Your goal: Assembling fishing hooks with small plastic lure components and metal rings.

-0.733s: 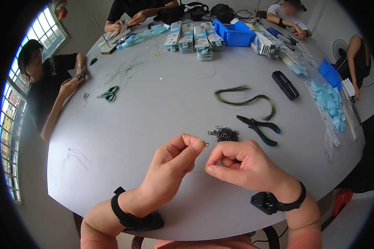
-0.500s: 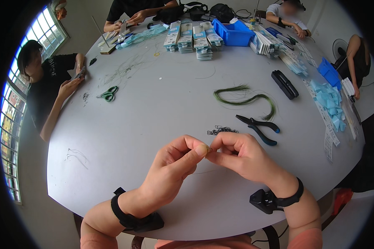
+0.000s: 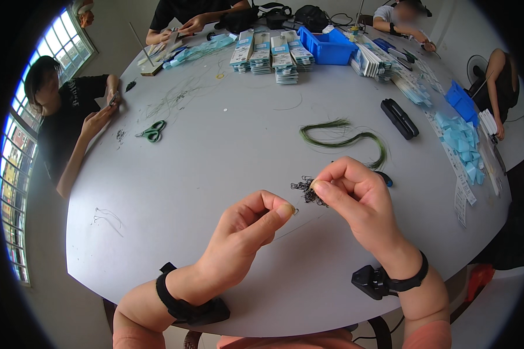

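The left hand [image 3: 244, 235] is pressing its thumb and forefinger together on something very small and dark at the fingertips [image 3: 284, 209], too tiny to identify; the other fingers are curling into the palm. The right hand [image 3: 355, 200] is doing the same just up and to the right, its thumb and forefinger pinching a small item I cannot make out, and the two pinches are sitting close together but not touching. A thin, pale line on the table seems to be running down and left from below the left fingertips, though it is too fine to be sure. Both wrists are wearing black straps with small black devices.

Directly behind the right fingertips, a small heap of dark, tangled little metal pieces [image 3: 304, 189] is lying on the round grey table [image 3: 215, 157]. Beyond the right hand, a curved bundle of thin green strands [image 3: 343, 138] is resting on the tabletop, and a blue-tipped tool handle [image 3: 384, 177] is peeking out beside the knuckles. Farther right, a black oblong case [image 3: 399, 118] is lying flat. Green-handled scissors [image 3: 152, 132] are sitting well to the left. At the far edge, stacks of packaged cards [image 3: 271, 55] are standing beside a blue plastic bin [image 3: 332, 49]. Other people are sitting around the far rim.
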A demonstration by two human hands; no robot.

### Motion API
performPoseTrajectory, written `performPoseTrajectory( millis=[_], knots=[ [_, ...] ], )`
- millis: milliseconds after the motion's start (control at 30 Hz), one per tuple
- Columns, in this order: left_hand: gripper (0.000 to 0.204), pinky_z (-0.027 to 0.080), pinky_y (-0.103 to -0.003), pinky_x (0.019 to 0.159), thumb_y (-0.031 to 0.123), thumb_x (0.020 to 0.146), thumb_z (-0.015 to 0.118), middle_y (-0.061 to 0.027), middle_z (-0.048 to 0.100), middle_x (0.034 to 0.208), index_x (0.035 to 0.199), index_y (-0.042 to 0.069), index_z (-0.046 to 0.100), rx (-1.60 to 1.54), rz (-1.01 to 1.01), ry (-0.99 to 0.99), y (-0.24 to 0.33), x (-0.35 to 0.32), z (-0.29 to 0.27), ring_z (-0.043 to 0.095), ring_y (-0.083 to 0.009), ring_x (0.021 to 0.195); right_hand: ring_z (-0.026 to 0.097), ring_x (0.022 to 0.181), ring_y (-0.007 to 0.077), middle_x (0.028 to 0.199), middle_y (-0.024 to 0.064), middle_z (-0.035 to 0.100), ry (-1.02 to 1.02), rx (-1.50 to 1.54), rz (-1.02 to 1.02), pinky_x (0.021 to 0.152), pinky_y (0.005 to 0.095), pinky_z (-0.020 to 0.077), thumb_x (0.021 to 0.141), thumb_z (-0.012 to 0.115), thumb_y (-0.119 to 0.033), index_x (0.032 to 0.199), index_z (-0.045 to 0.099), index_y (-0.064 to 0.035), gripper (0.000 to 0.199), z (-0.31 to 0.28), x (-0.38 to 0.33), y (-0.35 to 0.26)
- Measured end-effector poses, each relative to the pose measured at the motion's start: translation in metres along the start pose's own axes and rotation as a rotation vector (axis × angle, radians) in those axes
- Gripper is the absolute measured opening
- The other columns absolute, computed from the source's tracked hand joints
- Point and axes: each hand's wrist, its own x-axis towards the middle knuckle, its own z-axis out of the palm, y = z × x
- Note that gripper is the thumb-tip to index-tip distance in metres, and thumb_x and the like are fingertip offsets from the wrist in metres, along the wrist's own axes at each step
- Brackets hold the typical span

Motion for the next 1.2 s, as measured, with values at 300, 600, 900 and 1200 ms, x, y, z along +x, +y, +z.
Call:
performPoseTrajectory(
  millis=[300,600,900,1200],
  knots=[
    [0.020,0.030,-0.020,0.060,0.027,0.102,0.065,0.0075,0.051,0.082,0.103,0.007,0.062,-0.074,-0.004,0.048,-0.005,0.003,-0.007,0.036,-0.0026,0.067,0.034,0.052,0.0004,0.055,-0.0083,0.042,-0.338,-0.141,-0.028,0.050,0.0227,0.0259,0.094,0.069,-0.010,0.087,0.066,-0.0054,0.009,-0.001,-0.011,-0.022],
    [0.012,0.028,-0.023,0.061,0.020,0.105,0.060,0.0074,0.048,0.081,0.098,0.010,0.060,-0.094,-0.001,-0.008,-0.001,-0.001,-0.002,0.031,-0.0050,0.065,0.032,0.049,0.0060,0.051,-0.0031,0.038,-0.321,-0.363,0.152,0.050,0.0273,0.0280,0.090,0.069,-0.010,0.087,0.067,-0.0065,0.005,0.004,-0.005,-0.009],
    [0.018,0.035,-0.021,0.068,0.025,0.102,0.065,0.0062,0.056,0.088,0.100,0.008,0.062,-0.033,0.023,-0.032,-0.002,-0.002,-0.004,0.041,-0.0026,0.076,0.035,0.055,0.0007,0.057,-0.0082,0.046,-0.096,-0.184,0.100,0.052,0.0229,0.0280,0.096,0.067,-0.011,0.090,0.064,-0.0033,0.010,-0.005,0.004,0.004],
    [0.014,0.028,-0.023,0.061,0.023,0.103,0.062,0.0079,0.045,0.075,0.098,0.010,0.059,0.011,-0.013,0.018,-0.002,-0.001,-0.002,0.034,-0.0048,0.066,0.038,0.057,-0.0019,0.066,-0.0072,0.052,-0.075,-0.030,-0.074,0.054,0.0198,0.0288,0.096,0.068,-0.009,0.091,0.062,-0.0042,0.009,-0.004,-0.009,-0.019]
  ],
)
